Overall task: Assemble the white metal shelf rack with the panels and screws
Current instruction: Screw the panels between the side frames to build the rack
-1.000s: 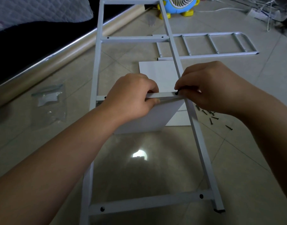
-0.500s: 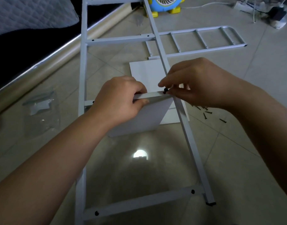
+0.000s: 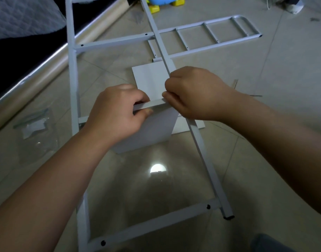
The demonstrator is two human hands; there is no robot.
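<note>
Pale floor tiles point(image 3: 265, 151) spread out below me, glossy enough to mirror a round lamp glare point(image 3: 158, 169). Across them the white rack frame point(image 3: 73, 79) runs away from me like a ladder, two long rails joined by rungs. The near rung point(image 3: 156, 222) carries a dark spot at each end.

My left hand point(image 3: 116, 115) grips the middle crossbar point(image 3: 156, 103), fingers point(image 3: 140, 98) curled over its top and the thumb pressed beneath. A white panel point(image 3: 148, 131) meets that crossbar along its upper edge and drops toward the floor on my side. A second panel point(image 3: 148, 79) lies flat on the tiles just behind it.

My right hand point(image 3: 198, 95) sits where the crossbar meets the right rail point(image 3: 203, 148). Its fingers are curled tight against the joint. Whether they pinch anything there I cannot tell, since the hand hides the spot.

Farther back, a second ladder-like frame piece point(image 3: 210, 35) rests on the floor, partly under the right rail. A clear plastic bag point(image 3: 34, 128) lies to my left, near the bed's shiny edge point(image 3: 38, 79). A blue and yellow toy point(image 3: 161, 2) stands at the far end.
</note>
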